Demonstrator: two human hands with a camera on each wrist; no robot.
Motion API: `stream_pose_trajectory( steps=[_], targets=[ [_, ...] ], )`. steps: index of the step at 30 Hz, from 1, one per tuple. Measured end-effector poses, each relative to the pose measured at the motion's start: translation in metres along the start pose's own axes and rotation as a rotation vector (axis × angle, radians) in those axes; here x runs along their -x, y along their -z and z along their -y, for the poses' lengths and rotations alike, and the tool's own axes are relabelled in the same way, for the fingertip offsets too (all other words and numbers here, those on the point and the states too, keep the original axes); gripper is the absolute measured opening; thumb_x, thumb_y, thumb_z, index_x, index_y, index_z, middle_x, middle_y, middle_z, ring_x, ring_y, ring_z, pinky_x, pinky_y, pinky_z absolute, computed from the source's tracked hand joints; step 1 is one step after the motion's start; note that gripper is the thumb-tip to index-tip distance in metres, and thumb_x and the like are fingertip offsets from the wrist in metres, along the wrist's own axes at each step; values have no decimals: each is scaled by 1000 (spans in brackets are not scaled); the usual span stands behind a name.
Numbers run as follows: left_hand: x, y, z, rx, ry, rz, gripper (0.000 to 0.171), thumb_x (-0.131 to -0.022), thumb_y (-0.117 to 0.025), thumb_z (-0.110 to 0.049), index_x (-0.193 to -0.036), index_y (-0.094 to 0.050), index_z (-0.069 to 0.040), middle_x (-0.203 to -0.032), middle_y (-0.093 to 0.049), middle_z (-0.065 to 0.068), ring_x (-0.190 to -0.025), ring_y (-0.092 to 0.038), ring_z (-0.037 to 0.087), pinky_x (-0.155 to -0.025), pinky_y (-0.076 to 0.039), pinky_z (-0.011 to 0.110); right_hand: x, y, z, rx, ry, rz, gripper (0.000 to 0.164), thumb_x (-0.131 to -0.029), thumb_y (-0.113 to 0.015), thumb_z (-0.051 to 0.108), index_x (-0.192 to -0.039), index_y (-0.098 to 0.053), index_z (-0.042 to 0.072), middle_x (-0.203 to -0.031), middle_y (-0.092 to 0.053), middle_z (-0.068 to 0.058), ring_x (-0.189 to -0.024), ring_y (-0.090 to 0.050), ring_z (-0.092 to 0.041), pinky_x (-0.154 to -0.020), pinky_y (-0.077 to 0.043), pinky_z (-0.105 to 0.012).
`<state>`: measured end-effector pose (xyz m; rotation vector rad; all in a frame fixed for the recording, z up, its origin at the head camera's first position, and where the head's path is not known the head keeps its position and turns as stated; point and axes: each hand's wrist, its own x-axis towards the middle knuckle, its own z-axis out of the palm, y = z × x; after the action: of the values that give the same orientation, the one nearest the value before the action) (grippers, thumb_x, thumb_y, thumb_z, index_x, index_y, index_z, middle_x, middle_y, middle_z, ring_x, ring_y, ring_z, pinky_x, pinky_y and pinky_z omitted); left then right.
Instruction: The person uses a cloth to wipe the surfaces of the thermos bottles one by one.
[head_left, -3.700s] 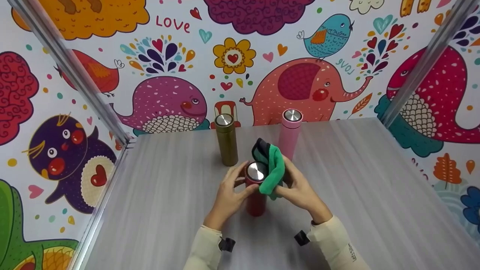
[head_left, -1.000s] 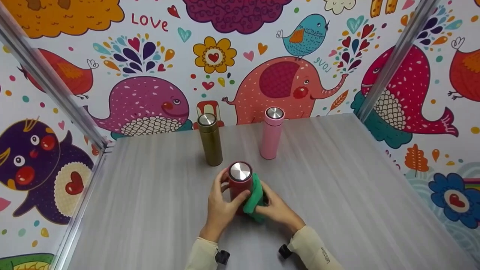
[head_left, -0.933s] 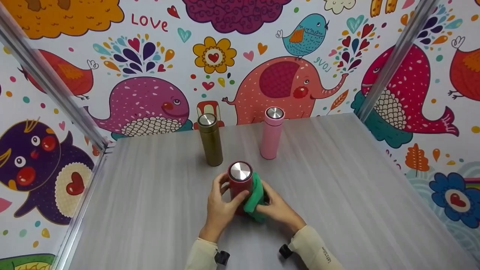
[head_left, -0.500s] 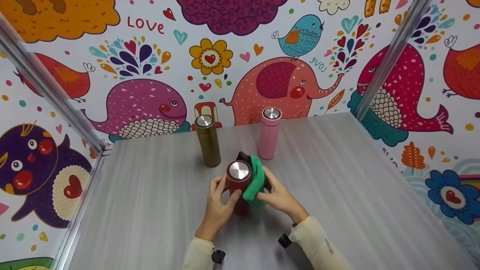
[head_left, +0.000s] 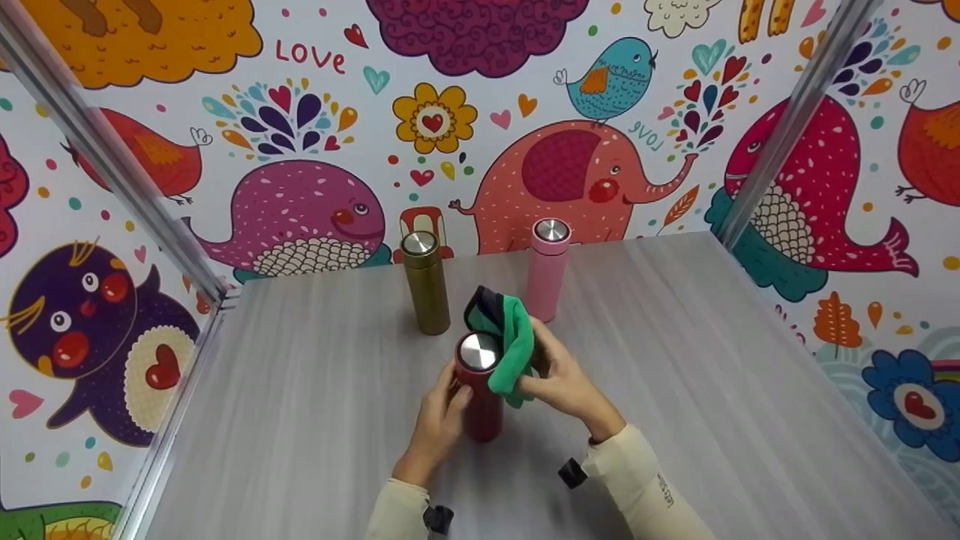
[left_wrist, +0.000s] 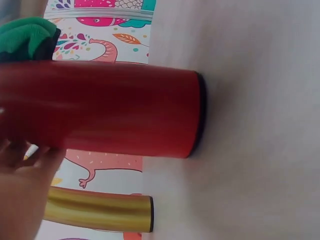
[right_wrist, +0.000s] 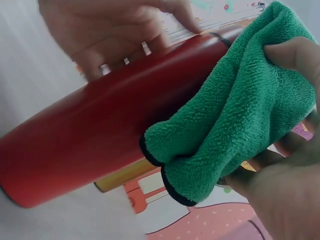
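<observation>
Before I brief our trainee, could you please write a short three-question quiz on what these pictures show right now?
1. Which hand holds the green cloth?
2. True or false: the red bottle is lying flat on its side on the table.
3. Fill in the blank: in the head view, the gold bottle stands to the left of the ____ bottle near the back wall.

Key:
1. The right hand.
2. False; it is roughly upright, gripped by the left hand.
3. Pink; the pink bottle stands to the right of the gold one.
</observation>
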<state>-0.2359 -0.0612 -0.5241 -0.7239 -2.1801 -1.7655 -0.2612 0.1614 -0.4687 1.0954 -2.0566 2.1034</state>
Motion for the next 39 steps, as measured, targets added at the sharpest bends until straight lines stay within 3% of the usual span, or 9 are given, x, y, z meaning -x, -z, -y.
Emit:
stream_pose_trajectory(
  steps=[6, 11, 15, 18, 25, 29, 34, 37, 39],
  targets=[
    [2, -4, 0, -152, 19, -40, 67, -91, -71, -40, -147, -48, -10, -132, -47, -3, -124, -45, 18, -102, -47, 45, 16, -3, -25, -8, -88, 16, 82, -89, -70, -1, -157, -28, 15, -151, -41, -12, -136, -41, -33, -113, -36, -41],
    [4, -2, 4, -96, 34, -41, 59, -94, -71, -31, -147, -50, -15, -130, -47, -3, -121, -50, 16, -101, -48, 42, 34, -10, -51, -51, -218, -6, 86, -89, -73, 2, -159, -24, 15, -153, -39, -11, -138, -37, -31, -113, -34, -43],
    [5, 3, 3, -55, 77, -11, 58, -92, -75, -26, -145, -52, -19, -134, -50, -3, -124, -51, 18, -102, -48, 43, 49, -16, -69, -38, -380, -26, 90, -88, -78, 12, -160, -24, 19, -153, -39, -6, -138, -35, -27, -114, -28, -49],
    [4, 7, 3, -32, 113, -8, 59, -89, -79, -22, -143, -54, -18, -135, -52, -2, -125, -51, 20, -102, -48, 46, 56, -16, -78, -31, -440, -28, 90, -88, -79, 16, -159, -25, 20, -154, -38, -5, -139, -33, -25, -115, -25, -52],
    [-2, 6, 2, 10, 121, -8, 62, -86, -80, -13, -142, -55, -13, -136, -54, 4, -125, -53, 24, -101, -48, 48, 54, -10, -72, -14, -353, -64, 76, -89, -73, 6, -155, -37, 18, -144, -50, -8, -128, -48, -30, -105, -40, -51],
    [-1, 4, 4, 9, 116, -17, 58, -87, -79, -15, -141, -56, -14, -135, -55, 2, -125, -53, 20, -101, -48, 44, 45, -6, -54, 20, -305, -68, 76, -88, -69, -2, -154, -38, 19, -141, -54, -6, -124, -51, -29, -101, -44, -48],
    [0, 3, 5, 18, 114, -10, 56, -90, -77, -20, -142, -56, -17, -133, -56, 0, -124, -54, 19, -102, -47, 46, 28, -2, -24, 41, -197, -69, 80, -88, -69, -7, -157, -32, 10, -145, -50, -11, -127, -49, -31, -105, -43, -45],
    [0, 5, 5, 21, 112, 10, 57, -91, -76, -23, -143, -54, -17, -135, -56, 4, -124, -54, 20, -102, -47, 46, 18, 0, -5, 136, -119, -45, 79, -88, -68, -8, -157, -31, 8, -147, -48, -11, -126, -50, -30, -105, -44, -42],
    [0, 6, 4, 21, 118, 21, 57, -92, -75, -24, -144, -53, -18, -136, -55, 7, -124, -54, 20, -103, -47, 46, 12, 3, 8, 261, -64, -16, 78, -88, -68, -7, -156, -34, 10, -148, -48, -7, -124, -51, -27, -105, -44, -42]
  ],
)
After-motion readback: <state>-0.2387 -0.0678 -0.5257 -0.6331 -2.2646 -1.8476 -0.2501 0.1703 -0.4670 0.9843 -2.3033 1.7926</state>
